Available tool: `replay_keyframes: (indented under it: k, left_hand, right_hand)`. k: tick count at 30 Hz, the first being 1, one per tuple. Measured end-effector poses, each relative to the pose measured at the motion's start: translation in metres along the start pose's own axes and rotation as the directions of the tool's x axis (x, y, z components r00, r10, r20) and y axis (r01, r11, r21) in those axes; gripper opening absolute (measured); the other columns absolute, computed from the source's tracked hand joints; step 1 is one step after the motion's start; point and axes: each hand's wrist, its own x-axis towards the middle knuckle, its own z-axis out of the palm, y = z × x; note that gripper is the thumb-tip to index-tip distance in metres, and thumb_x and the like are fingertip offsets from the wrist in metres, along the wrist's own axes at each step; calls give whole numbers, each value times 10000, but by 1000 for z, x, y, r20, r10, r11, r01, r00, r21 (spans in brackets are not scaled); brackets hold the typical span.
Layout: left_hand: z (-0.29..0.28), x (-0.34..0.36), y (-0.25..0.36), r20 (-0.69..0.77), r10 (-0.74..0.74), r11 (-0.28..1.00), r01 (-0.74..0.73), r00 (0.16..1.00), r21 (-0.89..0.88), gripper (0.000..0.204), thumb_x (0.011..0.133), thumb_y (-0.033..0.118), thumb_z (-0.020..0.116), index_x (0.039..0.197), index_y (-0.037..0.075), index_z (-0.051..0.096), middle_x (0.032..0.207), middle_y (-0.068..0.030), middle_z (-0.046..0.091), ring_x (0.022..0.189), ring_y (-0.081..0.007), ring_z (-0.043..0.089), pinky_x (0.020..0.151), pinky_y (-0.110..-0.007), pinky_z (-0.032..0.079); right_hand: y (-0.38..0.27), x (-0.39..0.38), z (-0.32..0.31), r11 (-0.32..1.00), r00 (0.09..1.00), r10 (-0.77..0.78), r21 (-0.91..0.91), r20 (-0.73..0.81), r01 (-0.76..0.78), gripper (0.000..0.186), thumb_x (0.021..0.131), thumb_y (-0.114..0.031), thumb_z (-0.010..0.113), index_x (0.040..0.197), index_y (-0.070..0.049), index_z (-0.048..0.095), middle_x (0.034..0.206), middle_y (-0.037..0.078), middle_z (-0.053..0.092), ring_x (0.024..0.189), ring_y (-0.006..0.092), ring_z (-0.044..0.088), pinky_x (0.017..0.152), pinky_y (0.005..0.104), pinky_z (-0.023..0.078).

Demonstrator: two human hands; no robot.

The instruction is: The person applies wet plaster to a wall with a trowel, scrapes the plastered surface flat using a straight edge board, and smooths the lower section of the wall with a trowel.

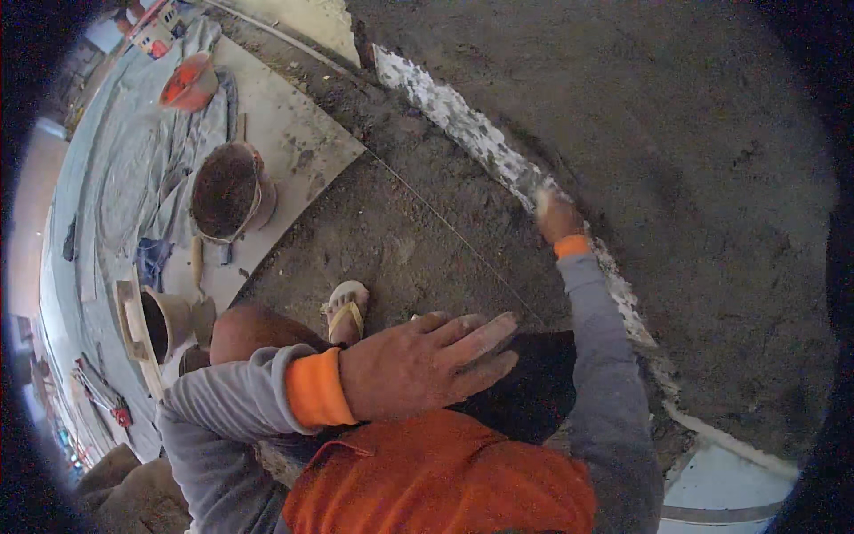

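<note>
My left hand (425, 365) is stretched out in front of my body, palm down, its fingers extended and smeared with pale grey. It holds nothing that I can see. Farther forward and to the right, my right hand (559, 219) is at a rough white strip (476, 133) that borders a broad grey mortar-like surface (694, 160). Its fingers look closed and partly blurred; whatever is in them cannot be made out. A thin string (449, 225) runs across the dark soil (356, 236) left of the strip.
On a pale board (307, 133) at the left stands a bucket of dark material (227, 191). A red-orange bucket (189, 82) rests on grey sheeting (133, 160) behind it. Nearer me are a tipped pale bucket (165, 325) and a wooden-handled tool (197, 265). My sandalled foot (345, 311) rests on the soil.
</note>
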Motion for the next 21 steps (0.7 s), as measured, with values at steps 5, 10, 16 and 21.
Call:
replay_keyframes:
  k: [5, 10, 16, 21]
  left_hand:
    - [-1, -2, 0, 0, 11, 998, -11, 1000, 66, 404, 729, 261, 469, 1117, 147, 486, 1222, -165, 392, 854, -237, 567, 622, -316, 487]
    - [-2, 1, -2, -43, -14, 1000, 14, 999, 7, 389, 742, 262, 474, 1114, 149, 488, 1239, -154, 384, 853, -234, 568, 553, -343, 473]
    - [-14, -2, 1, 64, -21, 1000, 22, 998, -11, 419, 720, 192, 461, 1126, 88, 452, 1232, -179, 340, 986, -254, 499, 773, -331, 457]
    - [-16, 2, 1, 74, -45, 999, 45, 996, 4, 420, 719, 189, 464, 1128, 92, 457, 1228, -178, 350, 974, -245, 508, 761, -314, 462]
  right_hand:
    - [-17, 5, 4, 993, 999, -42, 113, -12, 43, 417, 768, -271, 518, 1079, -9, 427, 889, 252, 545, 777, 381, 554, 640, 435, 451]
    - [-34, 6, -4, 988, 991, -64, 131, -114, 79, 460, 783, -348, 476, 1106, -26, 422, 916, 253, 544, 805, 400, 546, 679, 453, 442]
    - [-26, 7, 9, 996, 995, -77, 41, 58, 74, 470, 766, -291, 507, 1143, -31, 402, 900, 235, 559, 784, 373, 564, 654, 448, 454]
    - [-5, 13, 20, 986, 947, 164, -58, 277, -154, 496, 736, -265, 538, 1145, -15, 411, 877, 233, 560, 772, 354, 569, 652, 431, 456]
